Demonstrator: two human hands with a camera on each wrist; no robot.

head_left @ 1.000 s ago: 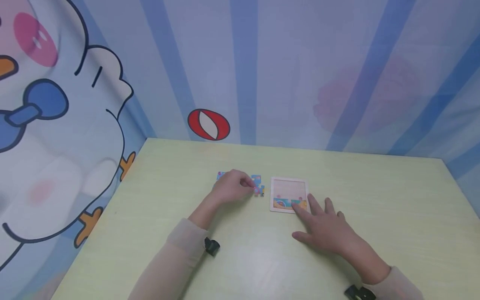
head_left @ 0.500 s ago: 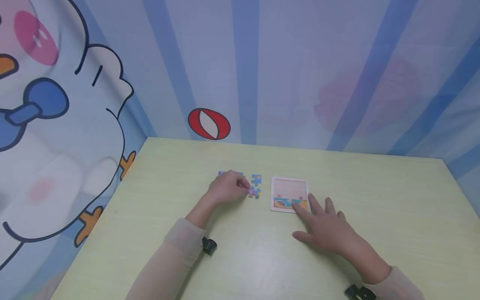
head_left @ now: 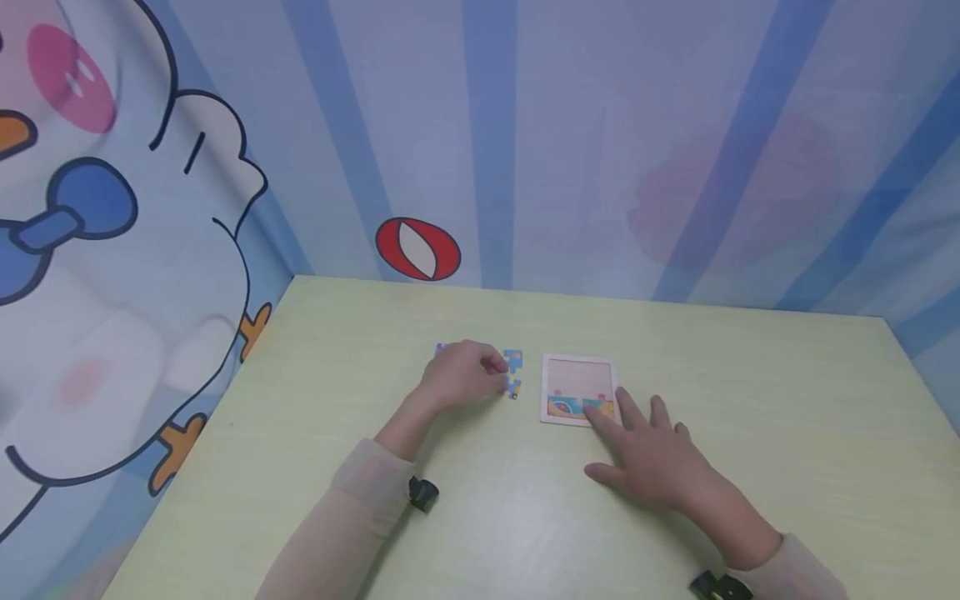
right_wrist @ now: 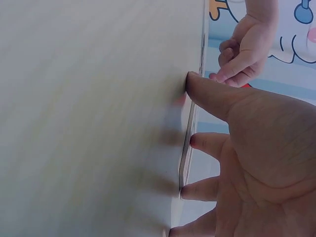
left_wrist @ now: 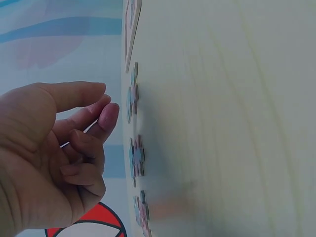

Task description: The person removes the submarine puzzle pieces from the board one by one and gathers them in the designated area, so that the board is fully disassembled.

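Note:
My left hand (head_left: 463,375) hovers just over jigsaw pieces (head_left: 513,359) on the table, partly covering them. In the left wrist view, the left hand (left_wrist: 64,143) has loosely bent fingers, with no piece visible between the tips; puzzle pieces (left_wrist: 137,155) lie flat beyond them. My right hand (head_left: 652,458) is spread beside a pale puzzle frame (head_left: 577,358), its index fingertip on the lower right part. Joined pieces (head_left: 564,406) with a colourful picture fill the frame's bottom strip. Seen from the right wrist, straight fingers (right_wrist: 205,189) touch the frame's edge.
The light yellow table (head_left: 480,533) carries everything. More pieces (head_left: 440,347) show behind my left hand. A striped blue cloth backdrop (head_left: 585,150) with cartoon prints stands along the table's far edge.
The piece by my left fingertips has shifted slightly left and toward me. The left hand moved left, then back right, now covering part of the pieces. My right hand stays in place.

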